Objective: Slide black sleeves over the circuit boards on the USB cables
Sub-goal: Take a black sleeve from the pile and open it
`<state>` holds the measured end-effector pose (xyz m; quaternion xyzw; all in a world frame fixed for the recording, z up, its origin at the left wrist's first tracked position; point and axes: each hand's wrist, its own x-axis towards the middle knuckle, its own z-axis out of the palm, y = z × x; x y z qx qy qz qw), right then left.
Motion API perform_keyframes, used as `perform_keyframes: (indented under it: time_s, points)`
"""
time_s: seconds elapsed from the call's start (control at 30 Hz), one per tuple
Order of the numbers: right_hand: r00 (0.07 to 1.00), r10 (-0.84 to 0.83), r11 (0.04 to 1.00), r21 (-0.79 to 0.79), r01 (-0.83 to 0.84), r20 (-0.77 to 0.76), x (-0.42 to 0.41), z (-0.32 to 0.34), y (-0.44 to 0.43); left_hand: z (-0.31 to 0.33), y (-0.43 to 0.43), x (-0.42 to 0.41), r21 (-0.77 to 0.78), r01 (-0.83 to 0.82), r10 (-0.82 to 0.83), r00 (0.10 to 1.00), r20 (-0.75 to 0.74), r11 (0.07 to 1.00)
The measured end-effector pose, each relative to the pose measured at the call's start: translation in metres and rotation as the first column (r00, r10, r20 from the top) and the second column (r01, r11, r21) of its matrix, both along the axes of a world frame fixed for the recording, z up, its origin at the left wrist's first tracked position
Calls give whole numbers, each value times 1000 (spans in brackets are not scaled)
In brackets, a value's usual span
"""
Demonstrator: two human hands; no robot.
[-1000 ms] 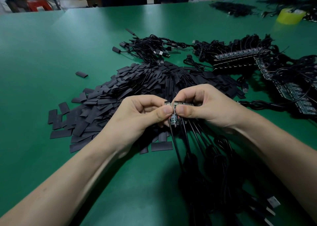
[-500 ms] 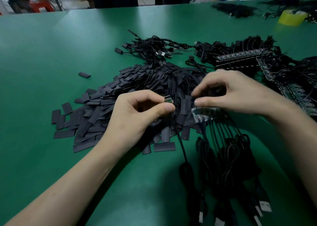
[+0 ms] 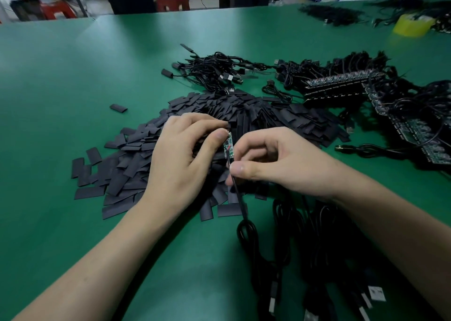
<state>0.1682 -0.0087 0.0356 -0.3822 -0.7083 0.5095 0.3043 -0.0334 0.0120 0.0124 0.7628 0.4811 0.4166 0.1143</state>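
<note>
From the head view, a green surface (image 3: 73, 77) carries a broad pile of flat black sleeves (image 3: 131, 164), spread from the left of the hands to behind them. One stray sleeve (image 3: 118, 108) lies apart, to the pile's left. Behind the pile sits a tangle of black cables (image 3: 219, 69), and to its right are rows of joined boards (image 3: 341, 81) under more wiring, which run on down the right edge (image 3: 415, 130). A yellow tape roll (image 3: 412, 24) stands at the far right corner. In front of the right forearm lies a bundle of coiled USB cables (image 3: 317, 247), their plugs (image 3: 377, 294) pointing toward the near edge. Both hands cover the middle of the sleeve pile.

The circuit board (image 3: 228, 145) is held above the pile, between the two hands. It is a narrow green strip, nearly upright and bare of any sleeve, with a red wire at its lower end. The left hand (image 3: 180, 159) pinches its upper end between thumb and forefinger, the other fingers curled. The right hand (image 3: 280, 164) pinches the thin black cable (image 3: 240, 198) just below the board. That cable runs down to a coil on the surface. Whether the left hand also holds a sleeve cannot be told.
</note>
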Motion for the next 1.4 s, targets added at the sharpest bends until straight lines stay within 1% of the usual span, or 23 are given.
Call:
perform_keyframes:
  time_s: [0.07, 0.17, 0.2, 0.23, 0.33, 0.4, 0.5, 0.57, 0.6, 0.63, 0.67, 0.7, 0.73, 0.77, 0.8, 0.83, 0.87, 0.9, 0.97, 1.1, 1.17, 1.3, 1.4]
  points:
    - [999, -35, 998, -51, 33, -29, -5, -2, -1, -1, 1, 0, -3, 4, -4, 999, -47, 1000]
    - [997, -67, 992, -109, 63, -34, -6, -2, -1, -3, 1, 1, -100, 34, -35, 999, -18, 994]
    - [997, -68, 990, -123, 62, -45, -5, 0, -2, -4, 2, 1, -128, 39, -42, 999, -22, 991]
    - [995, -73, 989, -136, 62, -72, -4, 2, -2, -4, 2, 1, -139, 38, -46, 997, -59, 990]
    - [971, -94, 979, -197, 50, -219, 3, 10, -1, -3, 3, 2, -102, 9, -35, 968, -249, 995]
    - [939, -91, 972, -233, 12, -331, 9, 16, 0, -2, 3, 1, -51, -21, 5, 956, -292, 999]
    - [861, -70, 964, -258, -72, -503, 20, 31, 1, -2, 2, 0, 30, -61, 67, 940, -336, 998]
    - [829, -71, 964, -252, -86, -555, 30, 47, 2, -4, 1, 0, 54, -53, 70, 926, -372, 997]
    - [842, -75, 971, -230, -59, -535, 36, 56, 3, -4, 1, 0, 60, -47, 66, 922, -381, 997]
    - [879, -91, 982, -191, 0, -469, 41, 65, 4, -5, 1, 0, 65, -42, 64, 920, -385, 997]
    - [928, -123, 988, -132, 81, -353, 45, 71, 4, -6, 1, 1, 69, -41, 65, 919, -390, 997]
    - [967, -173, 985, -49, 167, -185, 46, 75, 5, -7, 2, 1, 69, -42, 66, 915, -397, 997]
    - [970, -242, 969, 65, 240, 27, 44, 75, 5, -7, 2, 1, 68, -42, 66, 910, -409, 997]
    - [913, -324, 940, 197, 280, 250, 39, 73, 5, -8, 3, 2, 66, -40, 65, 903, -425, 997]
    - [815, -395, 908, 316, 275, 425, 32, 66, 5, -9, 3, 2, 66, -37, 63, 895, -441, 997]
    - [721, -445, 883, 397, 252, 531, 24, 58, 5, -10, 4, 3, 69, -33, 61, 890, -452, 997]
    - [658, -479, 863, 448, 234, 581, 16, 49, 4, -11, 4, 3, 75, -27, 58, 889, -455, 997]
    - [626, -506, 847, 481, 228, 594, 10, 42, 4, -12, 5, 2, 86, -20, 57, 890, -452, 996]
    - [609, -548, 815, 528, 238, 573, 3, 28, 8, -12, 6, 2, 120, -8, 62, 887, -457, 993]
    - [638, -594, 772, 571, 280, 489, -2, 10, 18, -11, 5, 2, 214, 48, 63, 873, -484, 976]
    - [661, -585, 775, 564, 285, 470, -6, 3, 20, -10, 3, 2, 243, 79, 49, 877, -479, 967]
    - [701, -534, 812, 517, 271, 472, -11, -6, 24, -8, 1, 2, 272, 103, 35, 887, -461, 957]
    - [723, -517, 824, 494, 277, 458, -10, -10, 27, -10, 1, 4, 244, 86, 39, 884, -466, 966]
